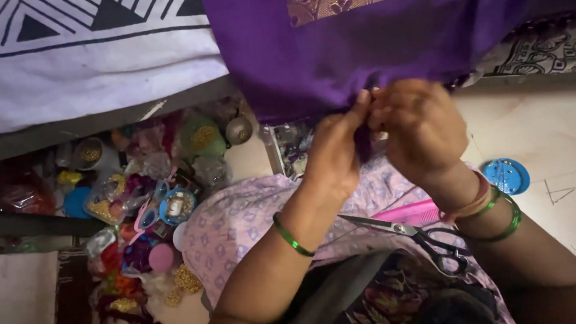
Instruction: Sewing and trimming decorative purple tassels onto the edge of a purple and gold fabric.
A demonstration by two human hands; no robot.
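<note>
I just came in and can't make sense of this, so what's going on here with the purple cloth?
A person is working on the lower edge of a purple cloth with both bare hands. The left hand and the right hand pinch the hem close together, fingertips nearly touching. Black-handled scissors and a pink comb lie on the person's lap, untouched. A heap of small bead containers sits on the floor to the left, and a round blue lid lies to the right.

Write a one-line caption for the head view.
Both hands, left hand and right hand, pinch the purple cloth's edge above scissors on the lap.
</note>
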